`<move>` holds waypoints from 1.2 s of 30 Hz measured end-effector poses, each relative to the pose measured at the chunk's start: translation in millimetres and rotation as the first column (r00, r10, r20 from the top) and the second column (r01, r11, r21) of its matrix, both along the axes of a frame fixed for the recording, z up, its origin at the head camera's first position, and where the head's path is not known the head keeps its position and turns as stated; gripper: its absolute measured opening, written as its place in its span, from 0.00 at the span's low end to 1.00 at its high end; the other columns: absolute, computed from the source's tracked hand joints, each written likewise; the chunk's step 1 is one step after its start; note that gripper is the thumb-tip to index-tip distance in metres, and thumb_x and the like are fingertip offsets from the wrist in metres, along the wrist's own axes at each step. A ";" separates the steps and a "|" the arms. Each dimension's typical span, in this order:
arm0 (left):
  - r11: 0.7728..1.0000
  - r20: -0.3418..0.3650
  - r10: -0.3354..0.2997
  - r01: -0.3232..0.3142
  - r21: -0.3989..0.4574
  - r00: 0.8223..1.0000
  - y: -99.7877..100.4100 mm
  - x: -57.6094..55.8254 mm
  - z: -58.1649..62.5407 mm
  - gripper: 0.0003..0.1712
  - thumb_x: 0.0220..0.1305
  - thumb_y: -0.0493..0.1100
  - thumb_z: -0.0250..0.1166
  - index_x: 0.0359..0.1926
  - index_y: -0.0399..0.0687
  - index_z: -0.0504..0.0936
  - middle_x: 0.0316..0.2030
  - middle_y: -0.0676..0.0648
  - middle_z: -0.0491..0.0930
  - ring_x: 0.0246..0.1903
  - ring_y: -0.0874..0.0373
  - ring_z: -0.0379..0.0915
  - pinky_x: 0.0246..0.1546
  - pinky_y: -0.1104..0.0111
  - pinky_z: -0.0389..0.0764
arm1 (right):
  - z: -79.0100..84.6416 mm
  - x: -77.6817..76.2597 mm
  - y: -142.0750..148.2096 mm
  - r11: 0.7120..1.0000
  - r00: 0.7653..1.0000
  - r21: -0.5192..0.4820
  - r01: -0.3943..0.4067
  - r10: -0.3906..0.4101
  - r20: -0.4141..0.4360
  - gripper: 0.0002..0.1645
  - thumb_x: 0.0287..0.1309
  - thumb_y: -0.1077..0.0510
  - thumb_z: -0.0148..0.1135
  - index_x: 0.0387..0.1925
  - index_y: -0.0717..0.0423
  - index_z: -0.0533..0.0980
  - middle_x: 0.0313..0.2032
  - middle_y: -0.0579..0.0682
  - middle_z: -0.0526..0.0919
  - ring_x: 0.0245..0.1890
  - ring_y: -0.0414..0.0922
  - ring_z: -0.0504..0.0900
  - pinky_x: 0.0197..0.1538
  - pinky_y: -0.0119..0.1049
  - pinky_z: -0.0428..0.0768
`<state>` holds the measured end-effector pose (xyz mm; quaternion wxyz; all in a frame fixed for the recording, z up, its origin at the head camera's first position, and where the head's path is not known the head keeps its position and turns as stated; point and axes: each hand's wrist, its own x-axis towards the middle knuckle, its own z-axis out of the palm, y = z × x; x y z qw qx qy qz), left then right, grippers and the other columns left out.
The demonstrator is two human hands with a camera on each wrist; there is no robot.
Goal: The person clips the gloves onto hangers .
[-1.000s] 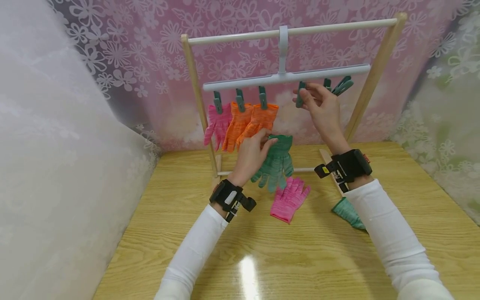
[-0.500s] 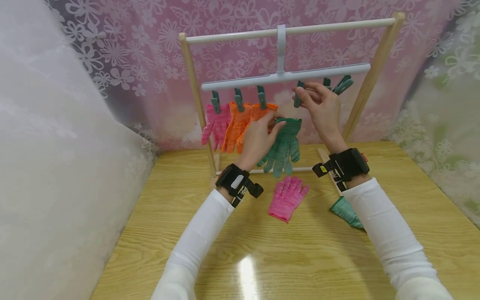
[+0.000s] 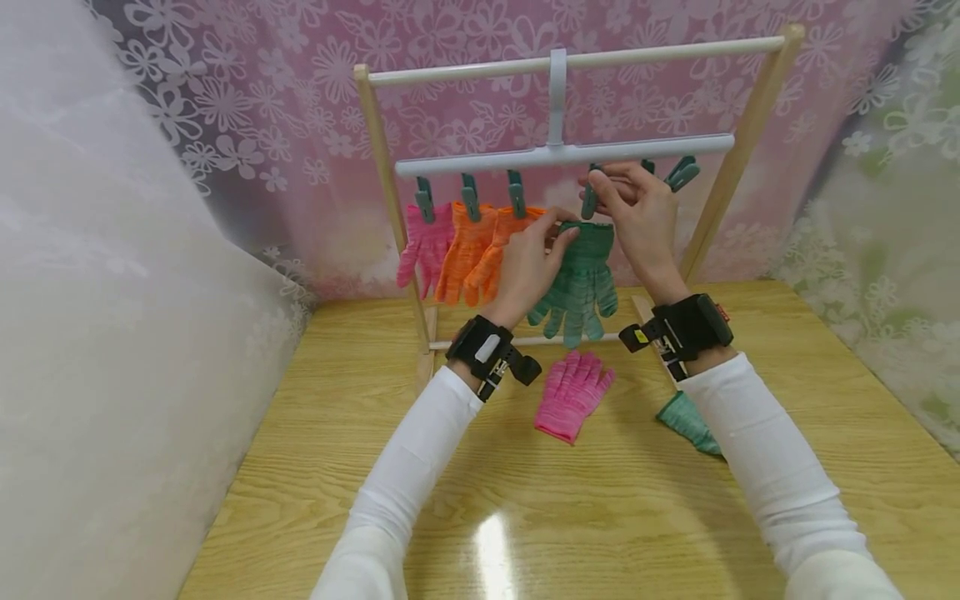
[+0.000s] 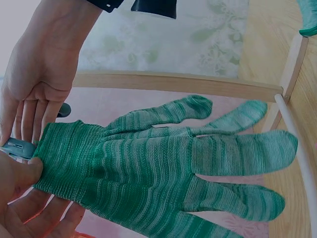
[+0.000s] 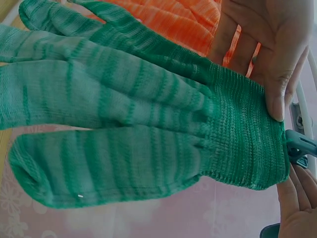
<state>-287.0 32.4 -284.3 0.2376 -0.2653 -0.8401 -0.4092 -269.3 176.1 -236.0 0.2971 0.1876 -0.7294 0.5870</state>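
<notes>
Up went the green striped knitted glove (image 3: 581,271) since a moment ago, and the left hand (image 3: 531,267) rose with it. Its fingers pinch the glove's cuff, high over the back edge of the desk (image 3: 615,525). Fingers of the right hand (image 3: 645,225) pinch a dark green plastic clip (image 3: 589,202) under the white plastic hanger bar (image 3: 487,160). That clip is right at the cuff's edge; I cannot tell if it bites. One pink knitted glove (image 3: 573,400) lies flat on the desk, nearer the back edge.
</notes>
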 end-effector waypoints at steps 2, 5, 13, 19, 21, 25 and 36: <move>1.000 0.004 0.008 -0.008 0.003 1.000 0.5 -1.1 1.4 0.13 0.67 0.50 0.53 0.49 0.54 0.75 0.39 0.48 0.82 0.32 0.61 0.78 0.25 0.77 0.74 | 0.0 -0.2 -0.1 1.000 1.000 -0.007 0.000 0.000 -0.004 0.18 0.59 0.55 0.59 0.47 0.63 0.76 0.40 0.55 0.84 0.35 0.38 0.84 0.43 0.34 0.79; 1.000 -0.009 0.012 -0.012 0.004 1.000 0.2 -3.0 3.7 0.13 0.67 0.49 0.52 0.49 0.53 0.75 0.38 0.48 0.82 0.31 0.60 0.78 0.23 0.75 0.72 | 0.3 -0.6 -0.3 1.000 1.000 0.000 0.013 -0.013 -0.013 0.18 0.59 0.55 0.59 0.46 0.63 0.77 0.39 0.54 0.85 0.35 0.37 0.84 0.42 0.32 0.79; 1.000 -0.025 0.029 -0.029 -0.003 0.999 1.4 -6.6 6.8 0.14 0.68 0.49 0.52 0.49 0.52 0.75 0.35 0.48 0.82 0.24 0.61 0.74 0.19 0.74 0.66 | 2.8 1.7 -1.0 0.998 0.999 0.034 0.050 -0.049 -0.005 0.18 0.60 0.54 0.58 0.46 0.63 0.77 0.40 0.55 0.84 0.34 0.36 0.84 0.43 0.31 0.79; 0.999 -0.011 0.046 -0.046 0.006 0.999 4.1 -6.2 8.7 0.14 0.67 0.49 0.52 0.50 0.52 0.75 0.34 0.50 0.81 0.26 0.62 0.74 0.21 0.74 0.66 | 4.0 3.7 -1.4 0.994 0.997 0.067 0.083 -0.083 0.000 0.18 0.61 0.53 0.57 0.46 0.62 0.77 0.39 0.56 0.84 0.34 0.36 0.83 0.44 0.33 0.79; 0.998 -0.001 0.056 -0.056 0.003 0.998 5.1 -6.0 9.8 0.14 0.67 0.50 0.51 0.50 0.52 0.75 0.33 0.50 0.80 0.26 0.62 0.74 0.21 0.74 0.66 | 4.6 4.0 -1.6 0.993 0.996 0.073 0.092 -0.092 -0.003 0.17 0.61 0.54 0.57 0.46 0.62 0.77 0.38 0.56 0.85 0.34 0.36 0.83 0.44 0.33 0.78; 0.998 0.024 0.068 -0.068 0.001 0.997 6.9 -4.7 11.4 0.15 0.68 0.51 0.50 0.50 0.53 0.75 0.30 0.51 0.79 0.25 0.63 0.73 0.20 0.74 0.64 | 4.7 3.8 -1.8 0.994 0.996 0.067 0.092 -0.091 -0.016 0.16 0.61 0.55 0.56 0.45 0.63 0.77 0.37 0.57 0.85 0.34 0.37 0.83 0.43 0.31 0.78; 0.994 -0.035 0.101 -0.099 0.054 0.994 11.6 -6.6 11.4 0.14 0.69 0.49 0.50 0.50 0.50 0.74 0.24 0.50 0.76 0.22 0.62 0.71 0.18 0.74 0.63 | -13.3 -25.9 9.5 0.987 0.991 0.094 0.130 -0.130 -0.010 0.19 0.59 0.48 0.57 0.47 0.54 0.78 0.39 0.54 0.85 0.36 0.33 0.81 0.32 0.28 0.67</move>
